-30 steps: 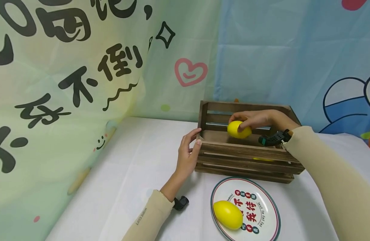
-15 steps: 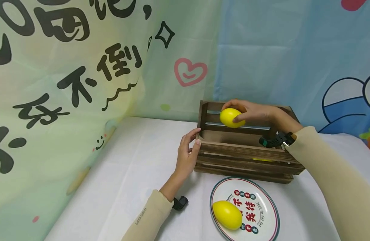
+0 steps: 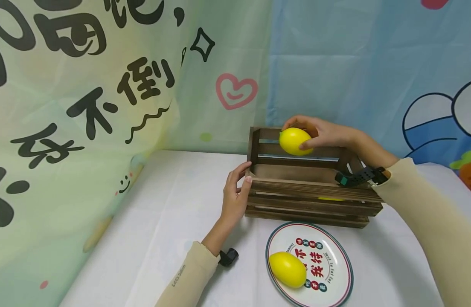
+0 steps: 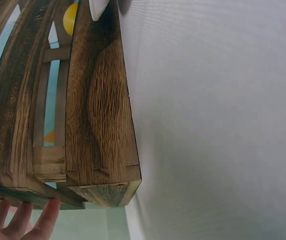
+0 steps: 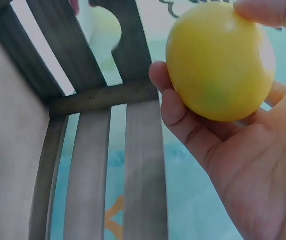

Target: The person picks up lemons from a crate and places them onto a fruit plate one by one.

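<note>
My right hand [image 3: 329, 134] grips a yellow lemon [image 3: 295, 141] between thumb and fingers. It holds the fruit above the slatted wooden crate [image 3: 312, 187], near its back rail. In the right wrist view the lemon [image 5: 220, 60] is clasped apart from the slats. My left hand [image 3: 234, 198] touches the crate's left end; its fingertips [image 4: 48, 215] lie against the outside of that end in the left wrist view. Something yellow [image 3: 330, 198] shows through the crate's front gap, mostly hidden. A second lemon [image 3: 287, 270] lies on a white plate [image 3: 341, 256] in front.
The crate stands on a white cloth-covered table [image 3: 174, 204], close to the blue part of the printed backdrop [image 3: 335, 64]. A green and yellow backdrop panel [image 3: 105, 162] runs along the left side. The plate sits close to the crate's front.
My right hand has lifted the lemon up from inside the crate to about its back rail. The left hand keeps its place on the crate, and the view has shifted slightly.
</note>
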Demonstrator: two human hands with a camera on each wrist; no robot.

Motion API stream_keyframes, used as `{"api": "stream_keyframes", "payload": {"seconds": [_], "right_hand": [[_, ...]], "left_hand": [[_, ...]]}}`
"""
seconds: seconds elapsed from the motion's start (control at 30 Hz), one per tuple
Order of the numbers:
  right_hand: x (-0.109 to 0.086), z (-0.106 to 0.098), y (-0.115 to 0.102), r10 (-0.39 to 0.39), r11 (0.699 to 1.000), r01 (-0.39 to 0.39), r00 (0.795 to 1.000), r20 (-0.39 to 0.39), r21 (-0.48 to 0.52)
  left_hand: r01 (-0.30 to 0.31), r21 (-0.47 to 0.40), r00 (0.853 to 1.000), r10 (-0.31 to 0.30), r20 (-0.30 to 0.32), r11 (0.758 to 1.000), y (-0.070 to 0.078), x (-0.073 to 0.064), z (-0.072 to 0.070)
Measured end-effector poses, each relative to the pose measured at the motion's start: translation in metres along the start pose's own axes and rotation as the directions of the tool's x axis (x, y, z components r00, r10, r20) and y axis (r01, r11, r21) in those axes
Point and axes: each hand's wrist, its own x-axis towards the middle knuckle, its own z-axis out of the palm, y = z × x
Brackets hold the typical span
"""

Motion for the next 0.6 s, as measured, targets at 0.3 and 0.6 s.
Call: {"api": "stream_keyframes", "payload": {"seconds": [0.3, 0.6], "right_hand": [[-0.012, 0.022, -0.025, -0.012, 0.998, 0.017, 0.996, 0.09, -0.061], [-0.033, 0.043, -0.044, -0.025, 0.984, 0.054, 0.985, 0.168, -0.168]], "left_hand": [[-0.005, -0.011, 1.0, 0.005, -0.007, 1.0, -0.001, 0.0, -0.002], [0.004, -0.027, 1.0, -0.004, -0.005, 1.0, 0.011, 0.0, 0.001]]}}
